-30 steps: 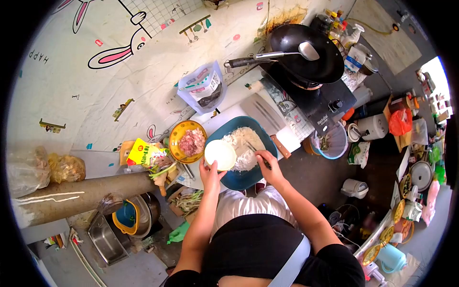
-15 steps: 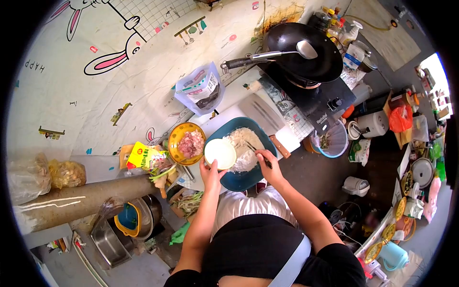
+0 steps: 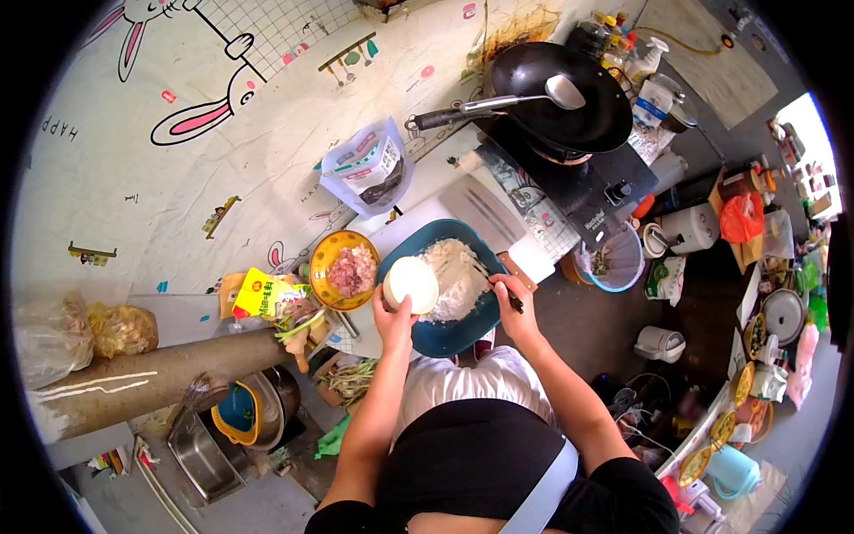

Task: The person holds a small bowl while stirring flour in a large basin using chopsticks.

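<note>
My left hand (image 3: 396, 324) is closed on the rim of a small white bowl (image 3: 412, 286), held tilted over the left side of a teal basin (image 3: 440, 343). White flour (image 3: 455, 283) lies heaped in the basin. Dark chopsticks (image 3: 483, 270) are gripped in my right hand (image 3: 518, 311) at the basin's right edge, their tips over the flour. Left of the basin stands a yellow-orange bowl (image 3: 319, 278) of pink minced meat (image 3: 352, 271). A cleaver (image 3: 485, 212) rests behind the basin, its wooden handle partly behind the rim.
A black wok (image 3: 592, 116) with a metal ladle (image 3: 564, 92) across it sits on the stove (image 3: 614, 173). Near the wall stands a clear pouch (image 3: 369, 169). A yellow seasoning packet (image 3: 265, 296) lies at the left, and a lined bin (image 3: 616, 267) is at the right.
My right hand and the chopsticks have shifted right, toward the basin's edge. The small bowl in my left hand is tipped differently, and the flour's surface has changed shape.
</note>
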The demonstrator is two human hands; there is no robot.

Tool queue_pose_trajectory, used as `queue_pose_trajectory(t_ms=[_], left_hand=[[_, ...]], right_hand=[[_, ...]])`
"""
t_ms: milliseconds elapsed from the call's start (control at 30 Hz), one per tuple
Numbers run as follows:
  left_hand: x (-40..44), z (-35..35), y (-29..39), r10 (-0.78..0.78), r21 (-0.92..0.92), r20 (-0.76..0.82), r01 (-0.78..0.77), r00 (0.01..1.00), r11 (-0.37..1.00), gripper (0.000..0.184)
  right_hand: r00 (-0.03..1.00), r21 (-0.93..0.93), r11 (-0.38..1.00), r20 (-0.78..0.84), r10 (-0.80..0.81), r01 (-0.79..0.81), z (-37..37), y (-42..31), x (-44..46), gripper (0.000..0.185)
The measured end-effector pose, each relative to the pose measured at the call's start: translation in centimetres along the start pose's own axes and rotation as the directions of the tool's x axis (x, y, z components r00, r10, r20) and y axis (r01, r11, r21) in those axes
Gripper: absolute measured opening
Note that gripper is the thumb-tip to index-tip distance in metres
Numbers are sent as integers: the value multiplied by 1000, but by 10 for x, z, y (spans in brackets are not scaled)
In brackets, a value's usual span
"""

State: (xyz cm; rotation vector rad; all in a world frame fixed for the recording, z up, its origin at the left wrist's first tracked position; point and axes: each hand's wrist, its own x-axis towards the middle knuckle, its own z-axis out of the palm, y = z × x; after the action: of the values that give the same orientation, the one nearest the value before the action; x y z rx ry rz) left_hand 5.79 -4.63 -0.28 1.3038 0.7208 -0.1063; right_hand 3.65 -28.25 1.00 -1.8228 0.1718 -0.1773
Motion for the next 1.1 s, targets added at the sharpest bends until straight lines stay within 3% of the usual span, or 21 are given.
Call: queue_pose_trajectory(t_ms=[367, 600, 733, 833, 867, 1000, 1100], left_hand=[[8, 3, -12, 148, 68, 39, -150, 988, 986, 78], [0, 2, 5, -31, -124, 7, 32, 999, 992, 63], [-5, -8, 10, -58, -179, 55, 67, 997, 982, 56], [-7, -18, 8, -66, -215, 59, 77, 996, 974, 53], [-7, -21, 7, -65, -225, 58, 77, 996, 971, 52], [-13, -27, 12, -98, -236, 51, 107, 994, 966, 49], [-16, -31, 12, -103, -239, 44, 111, 994, 965, 48]], right_hand=[[1000, -101, 995, 20, -9, 11, -7, -16, 1, 20], [976, -179, 966, 147, -161, 186, 9, -6, -3, 19], [967, -86, 989, 235, -99, 122, 7, -18, -1, 19], [976, -134, 973, 132, -171, 189, 3, -18, 4, 19], [986, -159, 977, 116, -122, 140, 4, -19, 3, 18], [964, -149, 970, 218, -155, 190, 18, -11, -4, 17], [960, -68, 993, 273, -70, 92, 20, -15, -1, 17]])
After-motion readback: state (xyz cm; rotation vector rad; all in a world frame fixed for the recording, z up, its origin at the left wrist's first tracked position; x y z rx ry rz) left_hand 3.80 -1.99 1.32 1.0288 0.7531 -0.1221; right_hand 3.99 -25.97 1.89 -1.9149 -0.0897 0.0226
